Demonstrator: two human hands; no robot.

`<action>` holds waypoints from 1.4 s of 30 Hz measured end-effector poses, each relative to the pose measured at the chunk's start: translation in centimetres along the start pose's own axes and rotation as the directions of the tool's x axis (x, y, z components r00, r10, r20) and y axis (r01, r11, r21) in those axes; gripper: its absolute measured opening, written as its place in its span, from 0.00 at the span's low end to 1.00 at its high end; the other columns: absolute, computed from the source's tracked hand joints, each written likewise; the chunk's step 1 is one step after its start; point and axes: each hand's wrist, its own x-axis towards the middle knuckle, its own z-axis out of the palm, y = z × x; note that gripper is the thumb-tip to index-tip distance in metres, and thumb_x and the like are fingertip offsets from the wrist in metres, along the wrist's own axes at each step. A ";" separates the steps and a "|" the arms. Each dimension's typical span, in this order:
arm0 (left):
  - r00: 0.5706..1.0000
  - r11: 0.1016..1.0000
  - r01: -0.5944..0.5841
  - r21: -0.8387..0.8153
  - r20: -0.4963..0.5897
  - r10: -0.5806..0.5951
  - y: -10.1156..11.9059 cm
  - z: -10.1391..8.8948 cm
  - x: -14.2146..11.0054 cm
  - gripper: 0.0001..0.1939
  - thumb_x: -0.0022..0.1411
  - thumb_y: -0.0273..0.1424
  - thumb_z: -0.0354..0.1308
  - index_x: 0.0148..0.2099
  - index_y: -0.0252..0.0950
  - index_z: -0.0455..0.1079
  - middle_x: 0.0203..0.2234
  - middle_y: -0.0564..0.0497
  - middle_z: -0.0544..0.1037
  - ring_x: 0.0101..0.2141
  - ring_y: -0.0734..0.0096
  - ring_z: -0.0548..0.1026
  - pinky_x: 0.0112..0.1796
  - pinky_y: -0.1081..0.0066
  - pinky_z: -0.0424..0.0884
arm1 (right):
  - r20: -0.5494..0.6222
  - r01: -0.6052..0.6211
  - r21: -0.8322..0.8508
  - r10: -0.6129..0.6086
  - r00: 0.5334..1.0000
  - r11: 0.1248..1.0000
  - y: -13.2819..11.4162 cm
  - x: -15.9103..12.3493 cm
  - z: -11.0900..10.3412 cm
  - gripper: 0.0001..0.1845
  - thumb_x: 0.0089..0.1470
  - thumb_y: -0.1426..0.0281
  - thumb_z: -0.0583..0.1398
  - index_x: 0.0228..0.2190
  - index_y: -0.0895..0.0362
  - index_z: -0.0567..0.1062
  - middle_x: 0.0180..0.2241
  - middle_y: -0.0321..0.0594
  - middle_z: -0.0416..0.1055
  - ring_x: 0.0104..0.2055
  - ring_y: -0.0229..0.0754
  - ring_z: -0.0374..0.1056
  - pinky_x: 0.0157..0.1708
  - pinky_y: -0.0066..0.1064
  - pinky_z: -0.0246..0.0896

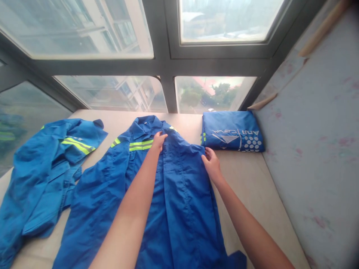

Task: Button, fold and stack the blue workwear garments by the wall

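A blue work jacket [185,194] with yellow reflective stripes lies spread on the light surface, its collar toward the window. One side is folded inward over the front. My left hand [159,142] is closed on the fabric near the chest, just below the collar. My right hand [212,163] grips the folded outer edge at the shoulder between thumb and fingers. The lower part of the jacket is partly hidden behind my left forearm.
A second blue jacket [50,160] lies crumpled to the left. A folded blue garment with white printing [231,130] sits at the back right, close to the papered wall [316,149]. Grey window frames [165,67] stand behind the ledge [249,186].
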 end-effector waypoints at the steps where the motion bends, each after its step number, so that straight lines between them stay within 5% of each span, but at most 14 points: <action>1: 0.999 0.999 -0.024 0.029 -0.034 0.025 -0.3 -0.4 -0.9 0.26 0.55 0.26 0.61 0.57 0.29 0.65 0.44 0.40 0.78 0.41 0.65 0.77 0.46 0.62 0.73 | 0.007 -0.016 0.016 0.015 1.000 1.000 0.3 -0.9 -0.7 0.29 0.53 0.60 0.59 0.54 0.60 0.69 0.48 0.52 0.75 0.48 0.49 0.73 0.48 0.40 0.69; 6: 0.980 0.965 -0.161 0.209 -0.084 0.182 -2.9 -2.9 -10.8 0.25 0.57 0.27 0.59 0.58 0.34 0.65 0.55 0.39 0.70 0.52 0.58 0.72 0.55 0.58 0.67 | 0.045 -0.094 -0.030 0.095 0.994 0.995 1.6 -6.0 -4.1 0.29 0.55 0.56 0.57 0.54 0.59 0.68 0.40 0.48 0.78 0.38 0.48 0.75 0.40 0.40 0.71; 10: 0.878 0.664 -0.437 0.608 0.127 0.461 -6.6 -3.0 -23.4 0.20 0.64 0.30 0.51 0.58 0.36 0.66 0.57 0.41 0.70 0.60 0.56 0.65 0.61 0.54 0.60 | 0.133 -0.012 -0.217 0.042 0.990 0.976 1.2 -8.1 -4.4 0.31 0.55 0.56 0.57 0.56 0.59 0.67 0.34 0.43 0.78 0.34 0.47 0.74 0.39 0.37 0.69; 14: 0.782 0.432 -0.612 0.662 0.423 0.458 -9.2 -1.9 -35.2 0.21 0.65 0.28 0.49 0.59 0.41 0.68 0.57 0.45 0.71 0.60 0.55 0.65 0.64 0.45 0.51 | 0.193 0.107 -0.402 -0.030 0.981 0.910 0.2 -7.5 -3.4 0.27 0.54 0.63 0.57 0.55 0.57 0.69 0.31 0.38 0.77 0.33 0.44 0.73 0.37 0.33 0.66; 18: 0.681 0.317 -0.730 0.605 0.610 0.405 -10.9 -1.2 -42.1 0.29 0.63 0.34 0.54 0.66 0.44 0.60 0.65 0.45 0.62 0.65 0.48 0.57 0.64 0.40 0.47 | 0.170 0.181 -0.468 -0.112 0.979 0.865 -0.4 -7.0 -3.5 0.23 0.57 0.66 0.53 0.53 0.56 0.71 0.33 0.40 0.76 0.35 0.44 0.72 0.39 0.33 0.65; 24: 0.628 0.297 -0.776 0.557 0.729 0.273 -13.1 -1.0 -44.6 0.46 0.57 0.48 0.59 0.72 0.45 0.43 0.70 0.45 0.44 0.67 0.38 0.48 0.61 0.35 0.51 | 0.204 0.315 -0.718 -0.246 0.948 0.621 -1.6 -8.6 -3.6 0.25 0.57 0.72 0.52 0.56 0.59 0.69 0.53 0.53 0.69 0.55 0.53 0.64 0.53 0.41 0.59; 28: 0.609 0.256 -0.793 0.554 0.735 0.298 -14.1 -1.1 -45.0 0.47 0.58 0.48 0.58 0.73 0.45 0.41 0.70 0.45 0.43 0.67 0.38 0.47 0.61 0.35 0.51 | 0.444 0.600 -0.643 -0.407 0.798 0.476 -3.4 -8.6 -1.2 0.26 0.61 0.68 0.52 0.60 0.57 0.65 0.66 0.48 0.54 0.68 0.53 0.47 0.62 0.44 0.48; 31: 0.585 0.185 -0.809 0.558 0.729 0.356 -15.6 -1.0 -45.4 0.47 0.57 0.50 0.58 0.72 0.45 0.43 0.70 0.44 0.46 0.67 0.38 0.50 0.61 0.36 0.50 | 0.597 0.714 -0.591 -0.390 0.701 0.376 -4.2 -6.9 0.4 0.28 0.61 0.66 0.53 0.62 0.54 0.63 0.69 0.44 0.47 0.70 0.52 0.39 0.65 0.47 0.39; 36: 0.452 -0.110 -0.796 0.595 0.706 0.544 -19.5 -0.7 -45.7 0.41 0.54 0.48 0.62 0.68 0.52 0.56 0.66 0.47 0.59 0.66 0.44 0.53 0.64 0.39 0.41 | 0.529 0.554 -0.760 -0.173 0.831 0.338 -3.5 -2.6 1.5 0.28 0.63 0.61 0.52 0.61 0.58 0.63 0.66 0.52 0.54 0.66 0.55 0.50 0.60 0.46 0.49; 38: 0.392 -0.207 -0.750 0.628 0.675 0.626 -20.8 -0.3 -45.6 0.33 0.55 0.44 0.61 0.63 0.55 0.63 0.64 0.50 0.62 0.66 0.47 0.55 0.65 0.41 0.40 | 0.507 0.529 -0.783 -0.159 0.847 0.327 -3.5 -1.6 1.9 0.26 0.63 0.62 0.53 0.58 0.60 0.66 0.63 0.56 0.58 0.62 0.57 0.56 0.56 0.45 0.54; 42: 0.327 -0.172 -0.689 0.704 0.514 0.793 -22.5 1.9 -45.3 0.17 0.58 0.39 0.59 0.51 0.54 0.74 0.58 0.51 0.73 0.57 0.51 0.69 0.60 0.44 0.53 | 0.509 0.534 -0.795 -0.160 0.846 0.287 -4.4 -0.6 3.1 0.17 0.62 0.67 0.53 0.49 0.60 0.73 0.54 0.58 0.67 0.54 0.56 0.63 0.49 0.42 0.58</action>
